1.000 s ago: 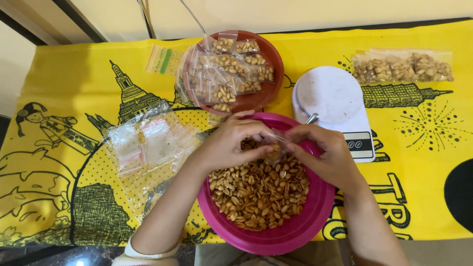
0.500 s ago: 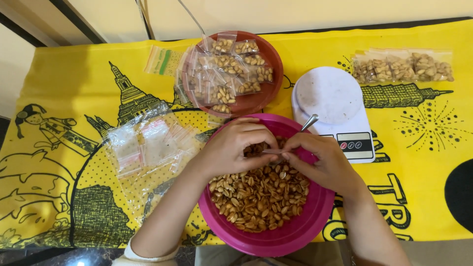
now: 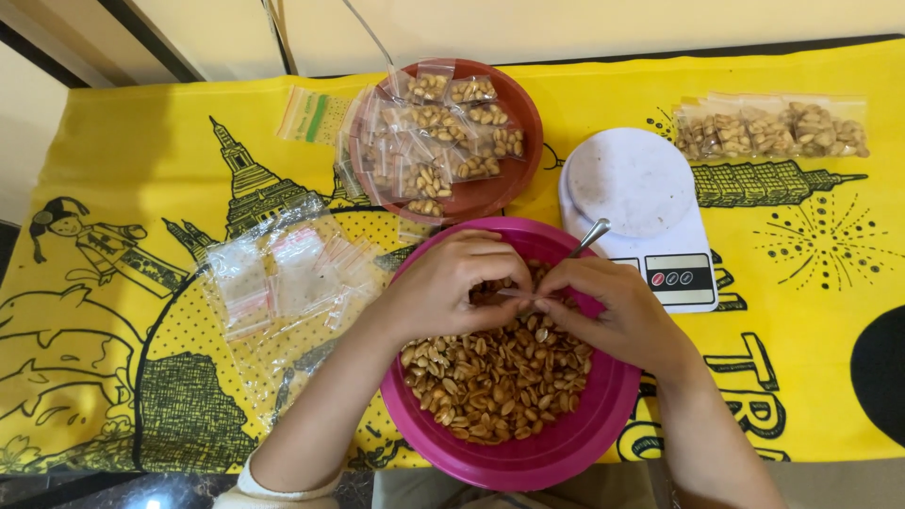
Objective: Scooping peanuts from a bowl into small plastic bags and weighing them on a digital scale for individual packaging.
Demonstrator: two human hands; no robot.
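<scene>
Both hands over pink bowl (image 3: 603, 415) of peanuts (image 3: 495, 382). Left hand (image 3: 443, 283) and right hand (image 3: 613, 306) fingers pinch small clear bag (image 3: 517, 293) by top edge. Bag likely light, floppy, slippery; best gripped at seal strip.

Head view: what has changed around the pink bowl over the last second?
Both hands, left hand and right hand, have sunk slightly toward the peanuts in the pink bowl, fingertips now pinched close together on a small clear bag that showed more openly before. The spoon handle is more exposed. The brown bowl of filled bags, scale and empty bags stayed put.
</scene>
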